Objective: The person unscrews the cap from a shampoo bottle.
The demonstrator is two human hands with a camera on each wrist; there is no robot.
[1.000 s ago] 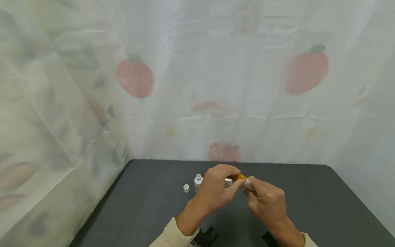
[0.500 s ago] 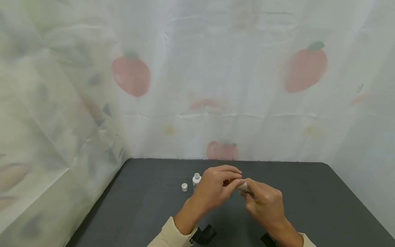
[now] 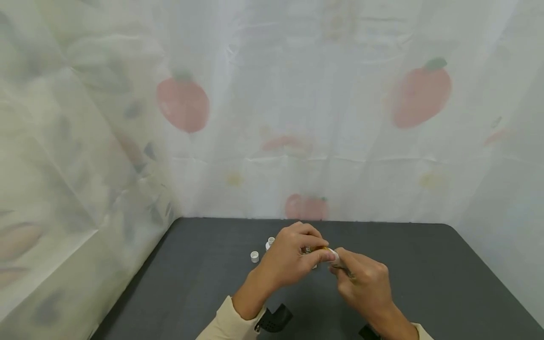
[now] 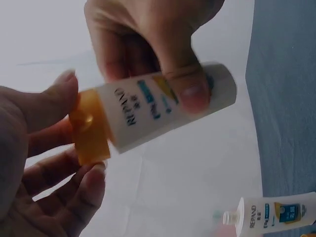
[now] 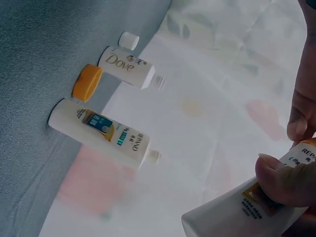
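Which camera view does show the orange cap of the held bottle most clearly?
The left wrist view: the orange cap fills the frame, on the white bottle, pinched by the left hand. In the head view only a sliver shows between both hands. In the right wrist view it is almost hidden behind the fingers.

A dark grey counter (image 3: 425, 283) stretches in front of me. A thin white curtain (image 3: 297, 118) printed with pale red fruit and faint leaves hangs along its far edge and wraps round the left side, creased, with soft even light coming through.
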